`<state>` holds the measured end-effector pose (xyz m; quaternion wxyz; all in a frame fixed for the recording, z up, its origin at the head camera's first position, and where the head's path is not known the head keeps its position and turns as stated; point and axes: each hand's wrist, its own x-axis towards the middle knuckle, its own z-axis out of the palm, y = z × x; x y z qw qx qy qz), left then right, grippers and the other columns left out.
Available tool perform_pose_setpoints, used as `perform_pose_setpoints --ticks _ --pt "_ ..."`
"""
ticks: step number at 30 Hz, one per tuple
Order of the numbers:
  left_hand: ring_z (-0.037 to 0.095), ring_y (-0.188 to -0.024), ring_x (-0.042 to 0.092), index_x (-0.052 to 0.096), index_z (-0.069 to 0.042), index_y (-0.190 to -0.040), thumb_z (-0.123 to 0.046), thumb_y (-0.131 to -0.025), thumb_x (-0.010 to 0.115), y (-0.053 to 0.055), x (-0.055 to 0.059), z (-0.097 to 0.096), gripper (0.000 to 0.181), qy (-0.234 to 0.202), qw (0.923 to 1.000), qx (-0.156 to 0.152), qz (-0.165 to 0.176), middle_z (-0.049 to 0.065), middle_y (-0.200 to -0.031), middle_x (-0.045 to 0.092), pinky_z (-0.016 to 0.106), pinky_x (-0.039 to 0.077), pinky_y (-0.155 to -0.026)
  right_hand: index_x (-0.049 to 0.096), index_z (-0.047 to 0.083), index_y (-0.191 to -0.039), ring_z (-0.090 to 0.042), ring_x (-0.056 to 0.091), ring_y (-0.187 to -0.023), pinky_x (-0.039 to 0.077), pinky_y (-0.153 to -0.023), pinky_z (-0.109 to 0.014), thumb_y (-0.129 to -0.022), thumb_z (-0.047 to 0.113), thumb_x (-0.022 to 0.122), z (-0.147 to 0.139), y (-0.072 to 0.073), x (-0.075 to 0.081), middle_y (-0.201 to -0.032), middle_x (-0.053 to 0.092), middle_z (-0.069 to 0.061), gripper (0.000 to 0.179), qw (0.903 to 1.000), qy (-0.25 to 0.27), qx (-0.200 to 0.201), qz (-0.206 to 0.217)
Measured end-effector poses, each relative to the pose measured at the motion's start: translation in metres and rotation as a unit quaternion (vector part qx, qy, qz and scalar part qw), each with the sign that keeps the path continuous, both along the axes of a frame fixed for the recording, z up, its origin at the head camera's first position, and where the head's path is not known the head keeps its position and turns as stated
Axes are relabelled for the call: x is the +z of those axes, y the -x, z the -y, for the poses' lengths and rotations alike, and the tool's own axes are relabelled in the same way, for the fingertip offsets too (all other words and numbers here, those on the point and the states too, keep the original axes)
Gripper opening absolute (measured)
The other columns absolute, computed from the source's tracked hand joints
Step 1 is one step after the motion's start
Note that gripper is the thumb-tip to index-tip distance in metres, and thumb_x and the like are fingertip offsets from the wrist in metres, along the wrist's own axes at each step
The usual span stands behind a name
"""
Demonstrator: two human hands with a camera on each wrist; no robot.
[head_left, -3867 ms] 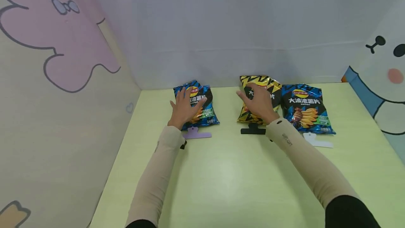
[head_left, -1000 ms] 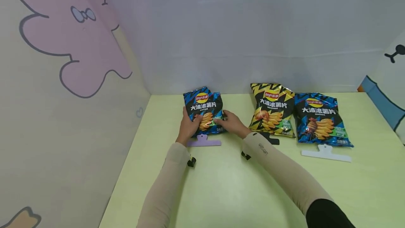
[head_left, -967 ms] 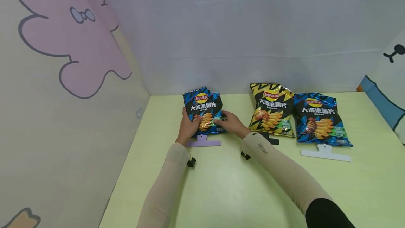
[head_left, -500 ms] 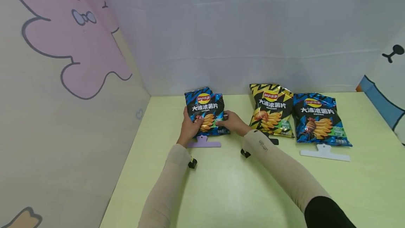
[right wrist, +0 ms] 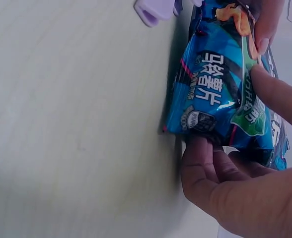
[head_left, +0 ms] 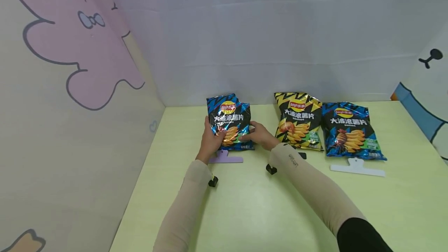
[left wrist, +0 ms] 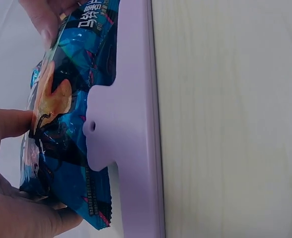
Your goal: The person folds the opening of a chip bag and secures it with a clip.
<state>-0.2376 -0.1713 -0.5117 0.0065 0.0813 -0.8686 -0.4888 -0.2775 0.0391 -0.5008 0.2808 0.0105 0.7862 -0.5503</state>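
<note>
Between my two hands is a blue and black bag of potato chips (head_left: 228,118), at the left of the table's back edge. My left hand (head_left: 210,140) grips its left side, thumb on the front and fingers behind. On the right side my right hand (head_left: 260,135) holds it the same way; in the right wrist view the fingers (right wrist: 200,168) curl under the bag's corner. A purple bag clip (head_left: 226,158) lies just in front of the bag; the left wrist view shows the clip (left wrist: 131,119) close beside the bag's lower edge.
A yellow and black chip bag (head_left: 298,121) and another blue chip bag (head_left: 350,131) lie to the right. A white clip (head_left: 357,167) lies before the blue one. A black clip (head_left: 302,155) is partly hidden by my right sleeve. A wall (head_left: 245,49) stands behind the table.
Both hands first lay over the left blue bag and the yellow bag. My right hand then moved left to the left blue bag, which both hands now grip; its top has risen slightly.
</note>
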Motion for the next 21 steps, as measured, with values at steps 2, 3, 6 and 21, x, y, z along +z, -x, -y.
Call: perform_pose_setpoints --ticks 2,3,6,21 --pt "0.04 -0.155 0.023 -0.004 -0.014 -0.163 -0.034 -0.097 0.066 0.0 0.001 -0.001 0.098 0.0 0.9999 -0.007 -0.007 0.017 -0.17 0.014 0.059 0.026 -0.123 0.02 0.009 -0.16 -0.038 0.05 -0.135 0.042 -0.116 -0.051 -0.088 0.022 0.079 -0.002 0.0 0.0 -0.151 0.045 -0.024 0.094 1.0 0.0 -0.001 0.001" --pt "0.04 -0.155 0.023 -0.004 -0.014 -0.163 -0.034 -0.097 0.065 0.0 0.002 -0.002 0.098 0.0 0.9999 -0.01 -0.009 0.017 -0.17 0.014 0.059 0.026 -0.123 0.019 0.009 -0.16 -0.039 0.05 -0.135 0.042 -0.117 -0.051 -0.089 0.022 0.079 -0.003 0.0 0.0 -0.151 0.044 -0.024 0.094 1.0 0.001 -0.001 0.0" --pt "0.04 -0.154 0.023 -0.005 -0.014 -0.163 -0.034 -0.097 0.065 0.0 0.003 -0.004 0.098 -0.001 0.9998 -0.013 -0.014 0.017 -0.17 0.014 0.058 0.026 -0.123 0.019 0.009 -0.161 -0.039 0.051 -0.135 0.042 -0.116 -0.051 -0.089 0.022 0.078 -0.007 0.0 0.002 -0.152 0.044 -0.025 0.094 1.0 0.007 -0.002 -0.005" --pt "0.038 -0.155 0.022 -0.005 -0.015 -0.163 -0.031 -0.098 0.065 -0.001 0.016 -0.015 0.096 -0.014 0.9985 -0.027 -0.045 0.014 -0.171 0.011 0.058 0.027 -0.123 0.025 0.01 -0.159 -0.04 0.059 -0.126 0.051 -0.107 -0.05 -0.092 0.021 0.075 -0.02 -0.003 0.015 -0.143 0.053 -0.026 0.084 0.9988 0.018 -0.002 -0.046"
